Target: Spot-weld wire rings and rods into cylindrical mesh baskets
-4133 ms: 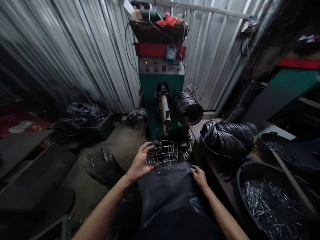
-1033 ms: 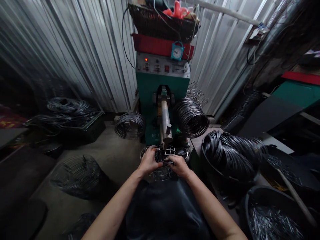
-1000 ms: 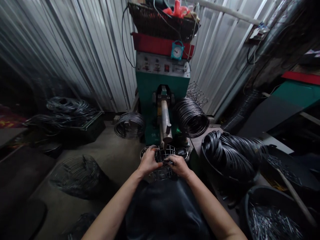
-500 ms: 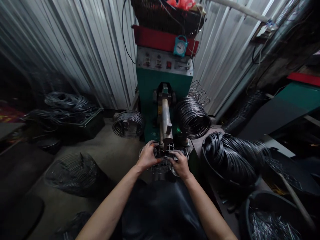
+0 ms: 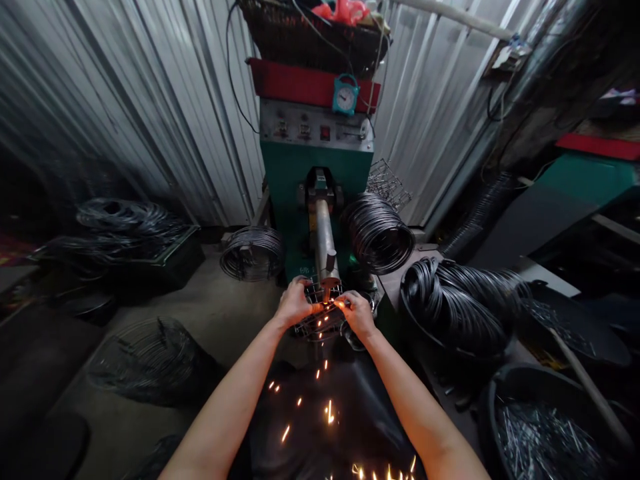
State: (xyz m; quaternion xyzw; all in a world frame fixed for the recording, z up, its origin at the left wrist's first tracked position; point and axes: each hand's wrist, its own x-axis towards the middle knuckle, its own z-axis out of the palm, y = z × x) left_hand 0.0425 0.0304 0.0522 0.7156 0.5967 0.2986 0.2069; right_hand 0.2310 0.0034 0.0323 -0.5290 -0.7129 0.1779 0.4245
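Observation:
A dark metal wire basket (image 5: 307, 329) lies under the electrode tip of a green spot welder (image 5: 280, 163). My left hand (image 5: 294, 308) is closed on its left side, thumb stretched toward the tip. My right hand (image 5: 358, 313) pinches at the basket's right side, close to the weld point; glare hides exactly which wire the fingers hold. The welder's thick metal arm (image 5: 325, 230) reaches down between both hands. Orange sparks (image 5: 330, 412) fly from the tip and fall over the dark apron (image 5: 360, 393) on my lap.
Wire coils (image 5: 253, 253) flank the welder left, with another coil (image 5: 379, 233) on its right. A tub of wire rings (image 5: 455, 307) and a bin of short wire pieces (image 5: 545, 440) stand to my right. Rolled wire mesh (image 5: 150, 360) lies at left, near a crate of wire (image 5: 130, 227).
Sparks now burst from the electrode tip and scatter down onto the apron. My right hand's fingers have drawn together closer to the tip. The view has shifted slightly.

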